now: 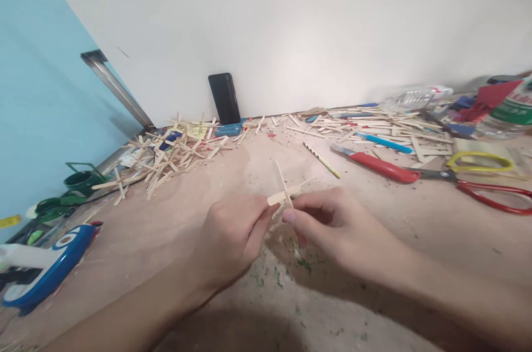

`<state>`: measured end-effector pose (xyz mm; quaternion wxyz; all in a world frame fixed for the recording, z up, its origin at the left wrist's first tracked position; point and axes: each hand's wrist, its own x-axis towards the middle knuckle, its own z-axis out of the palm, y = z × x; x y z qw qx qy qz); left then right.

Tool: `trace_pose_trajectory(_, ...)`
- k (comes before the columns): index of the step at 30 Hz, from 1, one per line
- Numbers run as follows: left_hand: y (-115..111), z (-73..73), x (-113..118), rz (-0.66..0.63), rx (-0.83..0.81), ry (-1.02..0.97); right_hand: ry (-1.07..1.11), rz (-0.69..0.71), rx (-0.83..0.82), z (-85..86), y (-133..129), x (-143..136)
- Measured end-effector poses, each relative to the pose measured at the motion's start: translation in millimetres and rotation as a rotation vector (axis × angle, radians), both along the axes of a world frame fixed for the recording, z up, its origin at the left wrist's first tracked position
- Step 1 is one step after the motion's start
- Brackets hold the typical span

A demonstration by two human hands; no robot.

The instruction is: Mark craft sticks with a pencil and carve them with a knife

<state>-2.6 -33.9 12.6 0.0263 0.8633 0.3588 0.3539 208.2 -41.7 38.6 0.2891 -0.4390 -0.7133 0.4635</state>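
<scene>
Between my two hands is a small piece made of crossed wooden craft sticks (277, 197), held a little above the table. My left hand (236, 224) is closed on its left side, the fingertips pinching near the crossing. On the other side, my right hand (328, 219) pinches a stick between thumb and fingers. One stick points up and away from me, and another lies across it. Part of the piece is hidden behind my fingers. Beyond my right hand lies a patterned pencil (322, 161).
A heap of crossed sticks (166, 163) lies left, loose sticks (399, 122) back right. A phone (224, 98) leans on the wall. Right are a red-handled knife (380, 166), scissors (482, 174) and a blue pen (384, 142); far left, a blue-and-white object (70, 263).
</scene>
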Motion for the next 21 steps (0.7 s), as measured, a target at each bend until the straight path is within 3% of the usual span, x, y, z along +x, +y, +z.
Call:
trace_pose_trajectory(7, 1.5, 0.4, 1.0, -0.036, -0.001, -0.073, 0.009, -0.051, 0.079, 3.6, -2.2, 2.2)
trace_pose_trajectory(14, -1.3, 0.7, 2.7, -0.075, -0.030, -0.075, 0.200, -0.104, -0.111, 8.6, 0.8, 2.4)
trace_pose_trajectory(21, -3.8, 0.7, 3.4, -0.070, 0.102, -0.006, 0.254, -0.081, -0.249, 7.2, -3.2, -1.4)
